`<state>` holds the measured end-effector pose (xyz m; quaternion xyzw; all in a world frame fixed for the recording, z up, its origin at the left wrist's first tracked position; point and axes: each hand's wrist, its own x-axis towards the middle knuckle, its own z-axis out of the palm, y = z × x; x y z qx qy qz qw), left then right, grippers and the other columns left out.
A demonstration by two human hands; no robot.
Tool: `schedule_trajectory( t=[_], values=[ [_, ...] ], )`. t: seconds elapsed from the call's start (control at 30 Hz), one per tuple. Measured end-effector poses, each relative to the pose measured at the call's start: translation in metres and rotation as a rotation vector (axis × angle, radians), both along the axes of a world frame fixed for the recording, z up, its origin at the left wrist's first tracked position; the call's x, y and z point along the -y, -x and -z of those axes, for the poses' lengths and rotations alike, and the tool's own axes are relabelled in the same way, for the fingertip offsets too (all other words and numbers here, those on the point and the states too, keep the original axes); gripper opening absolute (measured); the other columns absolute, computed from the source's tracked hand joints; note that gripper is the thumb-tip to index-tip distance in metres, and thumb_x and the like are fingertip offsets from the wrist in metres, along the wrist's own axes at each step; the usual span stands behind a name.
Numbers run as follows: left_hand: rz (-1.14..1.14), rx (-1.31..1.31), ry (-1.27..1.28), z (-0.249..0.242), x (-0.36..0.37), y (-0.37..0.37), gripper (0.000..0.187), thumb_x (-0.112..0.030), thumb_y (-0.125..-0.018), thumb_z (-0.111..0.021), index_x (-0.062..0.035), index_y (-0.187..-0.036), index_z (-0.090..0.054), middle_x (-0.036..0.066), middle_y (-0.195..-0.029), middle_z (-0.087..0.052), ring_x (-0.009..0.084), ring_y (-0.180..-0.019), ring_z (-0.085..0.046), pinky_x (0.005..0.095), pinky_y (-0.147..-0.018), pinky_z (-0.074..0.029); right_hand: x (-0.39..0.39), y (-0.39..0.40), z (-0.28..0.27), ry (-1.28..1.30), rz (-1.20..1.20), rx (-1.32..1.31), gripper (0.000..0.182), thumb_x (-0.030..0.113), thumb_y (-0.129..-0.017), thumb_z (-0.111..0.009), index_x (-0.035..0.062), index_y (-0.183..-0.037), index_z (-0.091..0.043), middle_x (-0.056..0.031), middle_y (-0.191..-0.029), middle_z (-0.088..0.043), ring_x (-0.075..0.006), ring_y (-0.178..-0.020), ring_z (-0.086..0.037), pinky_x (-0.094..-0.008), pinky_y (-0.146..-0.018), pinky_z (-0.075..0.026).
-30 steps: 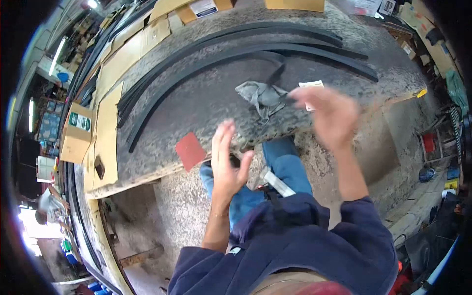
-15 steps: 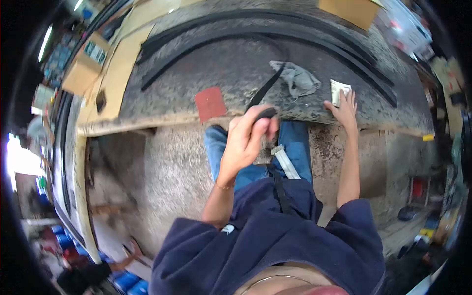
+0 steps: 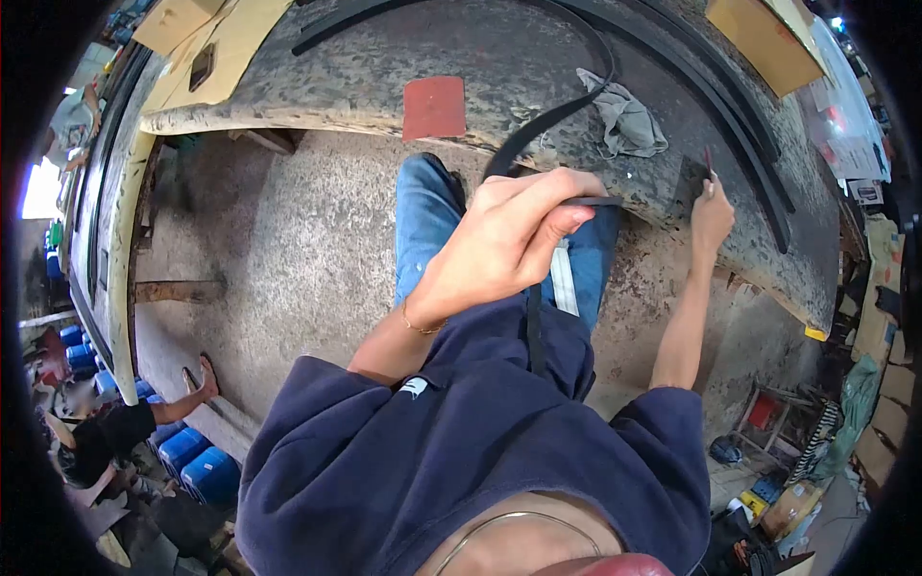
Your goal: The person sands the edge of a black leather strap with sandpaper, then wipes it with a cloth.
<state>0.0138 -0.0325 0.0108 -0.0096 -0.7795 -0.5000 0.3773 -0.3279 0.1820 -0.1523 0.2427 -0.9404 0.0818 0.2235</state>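
Observation:
My left hand (image 3: 523,230) is closed around a long flat black strip (image 3: 545,125), pinching it between thumb and fingers. The strip's short end pokes out to the right of the fingers, and its length loops back over the table. Above the table's front edge, my right hand (image 3: 712,221) pinches a thin piece with a reddish edge (image 3: 709,158), seen nearly edge-on; it may be folded sandpaper. A grey rag (image 3: 629,120) lies crumpled between the two hands. To the left, a flat red square sheet (image 3: 434,108) rests at the table's edge.
More black strips (image 3: 735,125) curve across the dark worktable (image 3: 355,86). Cardboard (image 3: 216,58) covers its left end, and a cardboard box (image 3: 764,43) stands at back right. Another person's leg (image 3: 178,408) shows at lower left near blue containers (image 3: 206,470).
My right hand has lifted a pale flat piece off the table and now holds it edge-on. My left hand, still gripping the strip, is nearer the camera, and the view has shifted.

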Motion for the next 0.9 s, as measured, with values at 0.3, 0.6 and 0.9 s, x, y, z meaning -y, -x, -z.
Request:
schedule_trajectory(
  t=[0.3,0.6,0.9],
  values=[
    [-0.161,0.311,0.359,-0.002,-0.019,0.021,0.012,-0.004,-0.087,-0.066,0.0006,-0.097,-0.062,0.017,-0.074,-0.063,0.0373,-0.063,-0.064,0.044,-0.055,-0.05,0.051,-0.205,-0.172,0.387,-0.948,0.037,0.033,0.005,-0.09,-0.063,0.0123,-0.121,-0.072,-0.015,-0.13,-0.065,-0.0346,-0.123,-0.061,-0.0445,-0.102,-0.052],
    [-0.22,0.465,0.417,0.01,-0.022,0.029,0.011,-0.006,-0.084,-0.069,-0.0005,-0.092,-0.063,0.017,-0.071,-0.064,0.0358,-0.064,-0.065,0.0443,-0.056,-0.05,0.059,-0.197,-0.156,0.295,-0.883,0.02,0.036,0.006,-0.077,-0.075,0.0101,-0.113,-0.075,-0.0112,-0.122,-0.069,-0.0414,-0.12,-0.061,-0.0476,-0.099,-0.055],
    [-0.249,0.446,0.382,0.019,-0.021,0.037,0.019,-0.015,-0.09,-0.064,-0.0018,-0.077,-0.061,0.018,-0.067,-0.065,0.0368,-0.063,-0.066,0.0457,-0.059,-0.053,0.063,-0.174,-0.142,0.261,-0.771,0.066,0.034,0.005,-0.082,-0.069,0.0071,-0.116,-0.072,-0.0107,-0.127,-0.067,-0.0412,-0.122,-0.059,-0.0466,-0.098,-0.054]
  ],
)
